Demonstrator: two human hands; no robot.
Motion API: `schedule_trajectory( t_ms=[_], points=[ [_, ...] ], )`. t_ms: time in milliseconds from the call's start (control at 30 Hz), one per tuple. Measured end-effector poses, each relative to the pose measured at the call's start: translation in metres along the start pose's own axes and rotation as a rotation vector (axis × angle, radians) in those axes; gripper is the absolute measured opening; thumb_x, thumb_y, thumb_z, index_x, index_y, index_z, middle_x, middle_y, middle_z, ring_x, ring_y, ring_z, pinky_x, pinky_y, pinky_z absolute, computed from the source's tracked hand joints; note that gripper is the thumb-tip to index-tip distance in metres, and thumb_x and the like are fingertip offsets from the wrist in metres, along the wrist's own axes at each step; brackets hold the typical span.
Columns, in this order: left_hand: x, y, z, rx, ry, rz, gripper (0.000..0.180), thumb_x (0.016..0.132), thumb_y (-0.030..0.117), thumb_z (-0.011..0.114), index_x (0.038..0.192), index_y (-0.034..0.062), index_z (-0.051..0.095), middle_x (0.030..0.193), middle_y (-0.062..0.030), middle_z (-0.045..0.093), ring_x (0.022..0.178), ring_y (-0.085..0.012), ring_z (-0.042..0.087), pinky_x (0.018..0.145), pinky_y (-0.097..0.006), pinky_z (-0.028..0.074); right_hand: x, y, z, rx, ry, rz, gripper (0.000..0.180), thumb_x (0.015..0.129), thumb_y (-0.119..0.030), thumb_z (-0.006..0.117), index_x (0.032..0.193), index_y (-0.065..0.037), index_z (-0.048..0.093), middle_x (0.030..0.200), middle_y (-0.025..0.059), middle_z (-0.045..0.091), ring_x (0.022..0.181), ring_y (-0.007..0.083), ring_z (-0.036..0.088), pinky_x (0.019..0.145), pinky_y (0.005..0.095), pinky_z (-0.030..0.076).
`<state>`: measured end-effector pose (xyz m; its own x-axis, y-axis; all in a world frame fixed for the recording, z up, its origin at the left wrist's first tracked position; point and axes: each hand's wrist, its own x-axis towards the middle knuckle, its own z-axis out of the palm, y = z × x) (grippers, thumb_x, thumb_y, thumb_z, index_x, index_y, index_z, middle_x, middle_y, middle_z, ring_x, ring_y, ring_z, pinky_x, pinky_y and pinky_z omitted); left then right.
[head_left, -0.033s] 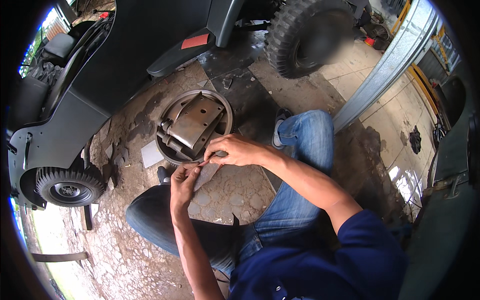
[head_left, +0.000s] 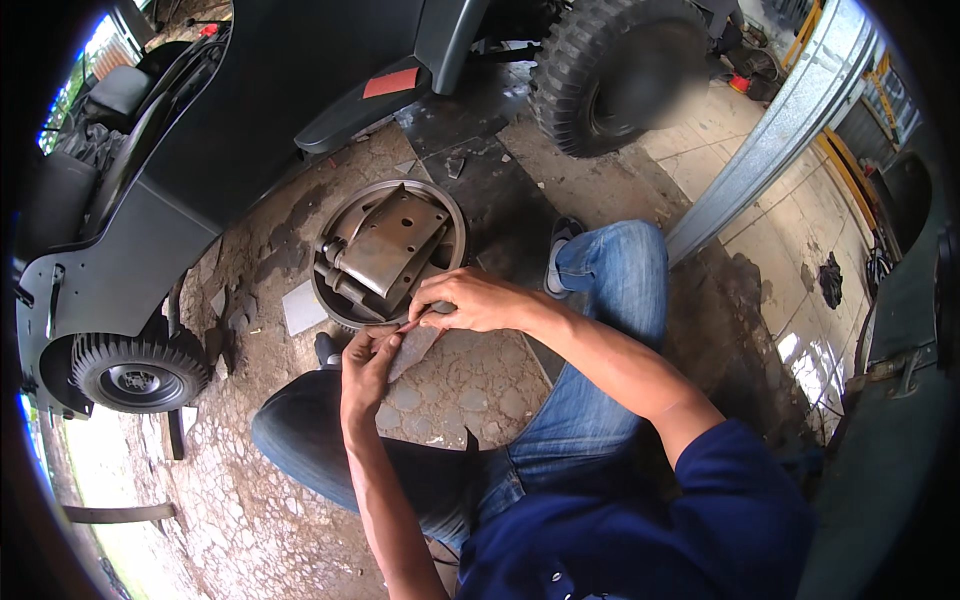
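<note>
My left hand (head_left: 368,362) pinches the left edge of a thin piece of sandpaper (head_left: 410,354), greyish with a reddish upper edge. From the right, my right hand (head_left: 468,300) closes its fingers on the same sheet at its upper corner. A small dark rounded thing (head_left: 440,308) shows by the right fingers; its kind cannot be made out. Just beyond both hands, a round metal drum (head_left: 461,228) with a raised rim lies on the ground. On it rests a brownish metal plate (head_left: 392,243) with several holes and tube-like parts along its left side.
A dark vehicle body (head_left: 290,90) fills the upper left, with a reddish sheet (head_left: 390,83) on its step. A large tyre (head_left: 565,85) stands at the far side, a smaller wheel (head_left: 140,378) at left. A metal post (head_left: 770,125) rises at right. A pale flat piece (head_left: 302,307) lies beside the drum.
</note>
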<state>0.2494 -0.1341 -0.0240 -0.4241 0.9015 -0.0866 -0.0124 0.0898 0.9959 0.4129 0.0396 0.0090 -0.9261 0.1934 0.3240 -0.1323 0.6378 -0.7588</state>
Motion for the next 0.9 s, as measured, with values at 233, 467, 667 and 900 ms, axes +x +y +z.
schedule_trajectory(
  t_ms=[233, 467, 667, 900],
  points=[
    [0.007, 0.000, -0.001, -0.057, -0.023, 0.015, 0.014, 0.090, 0.008, 0.067, 0.101, -0.0004, 0.065, 0.091, -0.0019, 0.066, 0.080, -0.0052, 0.056, 0.073, -0.021, 0.047, 0.003, -0.001, -0.009, 0.074, -0.022, 0.033, 0.017, 0.084, -0.015, 0.067, 0.098, -0.006, 0.068, 0.094, 0.0094, 0.067, 0.090, 0.0272, 0.065, 0.079, 0.0373, 0.049],
    [0.008, -0.002, -0.001, -0.077, -0.043, 0.016, 0.014, 0.088, 0.006, 0.068, 0.101, 0.0005, 0.066, 0.089, -0.0007, 0.066, 0.080, -0.0058, 0.056, 0.075, -0.022, 0.046, 0.003, -0.002, -0.013, 0.109, -0.072, 0.072, 0.018, 0.084, -0.014, 0.068, 0.100, -0.005, 0.068, 0.093, 0.0101, 0.069, 0.089, 0.0256, 0.066, 0.079, 0.0368, 0.049],
    [0.009, -0.005, -0.004, 0.108, -0.032, 0.049, 0.011, 0.088, 0.007, 0.069, 0.096, 0.0000, 0.067, 0.089, -0.0009, 0.066, 0.082, -0.0062, 0.055, 0.077, -0.023, 0.045, 0.002, 0.001, -0.012, 0.114, -0.127, 0.089, 0.019, 0.085, -0.011, 0.068, 0.103, -0.004, 0.067, 0.093, 0.0093, 0.070, 0.087, 0.0184, 0.066, 0.077, 0.0339, 0.050],
    [0.010, -0.009, -0.002, 0.034, -0.044, 0.027, 0.009, 0.089, 0.007, 0.068, 0.096, 0.0010, 0.067, 0.084, 0.0028, 0.064, 0.077, -0.0031, 0.052, 0.069, -0.019, 0.043, 0.003, -0.001, -0.007, 0.097, -0.108, 0.161, 0.021, 0.085, -0.012, 0.068, 0.105, -0.004, 0.066, 0.093, 0.0096, 0.070, 0.087, 0.0185, 0.066, 0.080, 0.0343, 0.050]
  ],
)
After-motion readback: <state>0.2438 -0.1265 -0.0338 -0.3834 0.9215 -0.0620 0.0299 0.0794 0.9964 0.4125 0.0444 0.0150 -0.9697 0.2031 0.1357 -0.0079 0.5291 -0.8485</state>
